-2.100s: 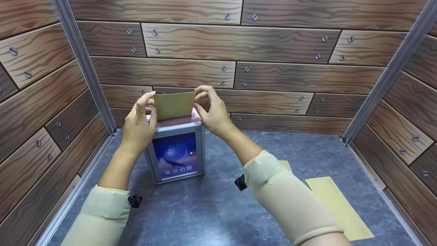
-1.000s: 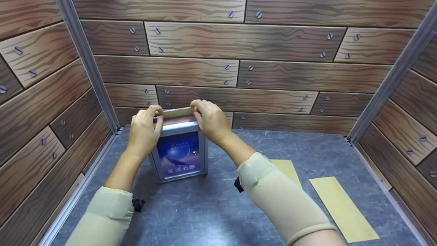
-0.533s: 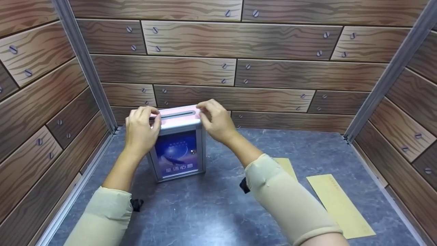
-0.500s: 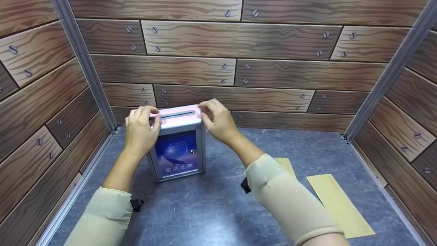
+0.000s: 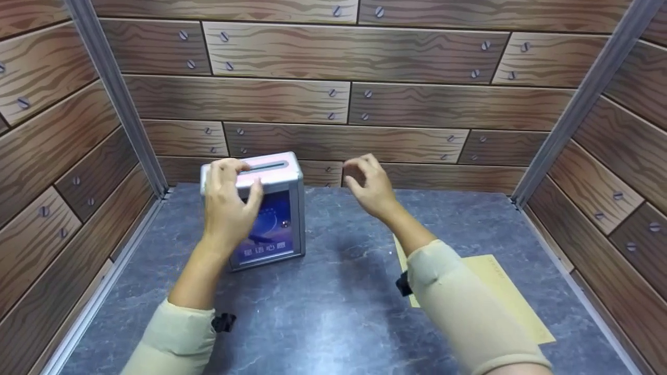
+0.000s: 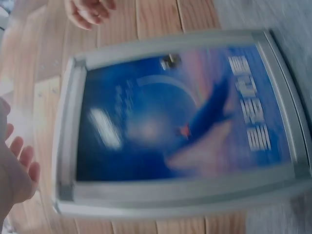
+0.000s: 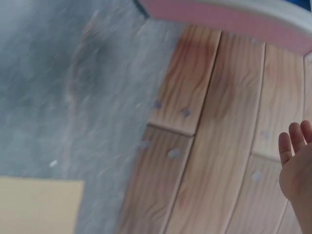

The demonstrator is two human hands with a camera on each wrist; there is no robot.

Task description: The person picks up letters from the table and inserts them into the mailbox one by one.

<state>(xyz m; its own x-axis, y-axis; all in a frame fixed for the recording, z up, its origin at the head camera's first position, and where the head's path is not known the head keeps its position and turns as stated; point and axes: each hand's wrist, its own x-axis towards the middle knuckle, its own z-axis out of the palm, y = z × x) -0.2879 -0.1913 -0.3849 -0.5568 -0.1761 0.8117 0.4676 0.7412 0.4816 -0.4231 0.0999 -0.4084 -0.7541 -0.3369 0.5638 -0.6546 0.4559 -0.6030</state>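
A silver-framed suggestion box (image 5: 268,219) stands at the left of the table, with a slot (image 5: 267,166) along its pink top. Its blue front bears a whale picture, white characters and a small lock (image 6: 170,61). My left hand (image 5: 227,200) is in front of the box's left part and overlaps its top in the head view. Its fingers are loosely bent and hold nothing; the left wrist view shows the left hand (image 6: 17,170) off the box's top side. To the right of the box my right hand (image 5: 374,188) hangs in the air, fingers relaxed and holding nothing.
Two tan envelopes lie on the grey tabletop (image 5: 333,312) at the right. The right forearm partly covers the nearer-middle envelope (image 5: 402,265) and the far-right envelope (image 5: 513,299). Wood-patterned walls (image 5: 292,99) with metal corner posts close in the back and sides.
A tan envelope held in both hands went down through the box's slot and out of sight. Since then my right hand has moved right, away from the box, and my left hand has loosened.
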